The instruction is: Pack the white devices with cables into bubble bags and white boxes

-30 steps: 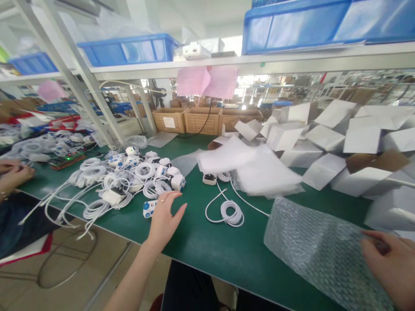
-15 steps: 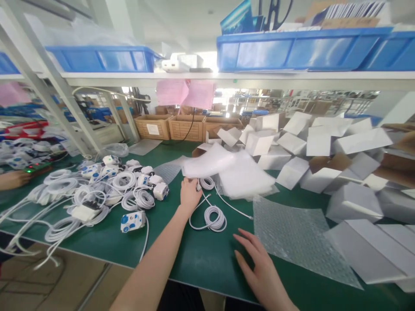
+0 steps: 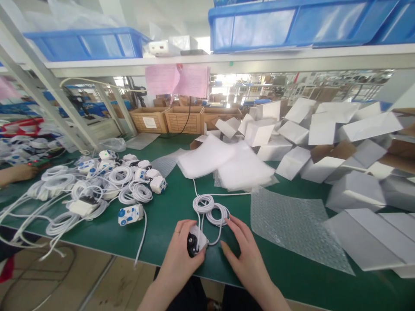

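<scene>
A: So, where is the white plug [image 3: 196, 242]?
B: Near the table's [image 3: 162, 216] front edge, gripped in the left hand [image 3: 180, 255], fingers curled round it.
A: And the right hand [image 3: 246, 257]?
B: Flat, fingers spread, fingertips just beside the coiled cable [image 3: 209, 206]; bubble wrap [image 3: 292, 224] lies to its right.

A white plug unit [image 3: 195, 243] with a black face is sitting low at frame centre, gripped in the left hand [image 3: 180, 255]. Its white cable [image 3: 209, 208] is lying coiled just above on the green table [image 3: 168, 211].
</scene>
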Demonstrator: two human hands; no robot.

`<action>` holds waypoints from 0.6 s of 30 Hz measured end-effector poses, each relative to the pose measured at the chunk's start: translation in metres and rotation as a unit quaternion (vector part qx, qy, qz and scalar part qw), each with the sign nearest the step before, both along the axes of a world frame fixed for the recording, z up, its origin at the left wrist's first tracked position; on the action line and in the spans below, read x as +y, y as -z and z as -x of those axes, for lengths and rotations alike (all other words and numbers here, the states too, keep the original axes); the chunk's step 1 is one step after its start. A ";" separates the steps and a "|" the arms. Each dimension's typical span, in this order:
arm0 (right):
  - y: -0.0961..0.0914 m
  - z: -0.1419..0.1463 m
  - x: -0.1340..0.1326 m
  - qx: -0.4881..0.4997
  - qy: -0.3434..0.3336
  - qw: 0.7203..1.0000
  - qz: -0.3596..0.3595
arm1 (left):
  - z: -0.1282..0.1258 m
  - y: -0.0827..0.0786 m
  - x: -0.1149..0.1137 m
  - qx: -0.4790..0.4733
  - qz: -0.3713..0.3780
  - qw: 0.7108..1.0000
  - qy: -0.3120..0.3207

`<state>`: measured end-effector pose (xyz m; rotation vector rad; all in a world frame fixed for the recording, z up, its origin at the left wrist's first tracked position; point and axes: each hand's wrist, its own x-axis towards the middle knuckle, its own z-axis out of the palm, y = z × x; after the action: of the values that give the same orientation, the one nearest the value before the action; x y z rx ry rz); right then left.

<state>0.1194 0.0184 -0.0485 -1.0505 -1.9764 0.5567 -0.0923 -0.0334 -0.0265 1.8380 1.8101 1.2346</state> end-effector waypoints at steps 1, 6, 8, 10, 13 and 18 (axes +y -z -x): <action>-0.001 0.003 0.002 -0.015 -0.002 1.000 -0.010 | -0.001 -0.002 -0.007 -0.040 0.013 0.999 -0.003; -0.004 0.026 0.008 0.002 -0.030 0.999 0.042 | 0.007 -0.028 -0.022 -0.228 0.035 0.973 -0.012; -0.006 0.041 0.008 0.046 -0.054 0.995 0.072 | 0.010 -0.044 -0.018 -0.273 -0.013 0.962 -0.021; -0.009 0.056 0.009 0.077 -0.090 0.989 0.086 | 0.009 -0.062 -0.009 -0.282 -0.056 0.958 -0.014; -0.015 0.067 0.015 0.125 -0.131 0.978 0.100 | -0.003 -0.088 0.006 -0.226 -0.113 0.967 0.015; -0.023 0.030 0.026 0.219 -0.054 0.964 0.140 | -0.045 -0.107 0.020 -0.122 -0.154 0.970 0.143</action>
<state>0.0891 0.0439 -0.0250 -0.8923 -1.5962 1.0552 -0.0468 -0.0130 0.0803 1.9149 1.2289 1.6097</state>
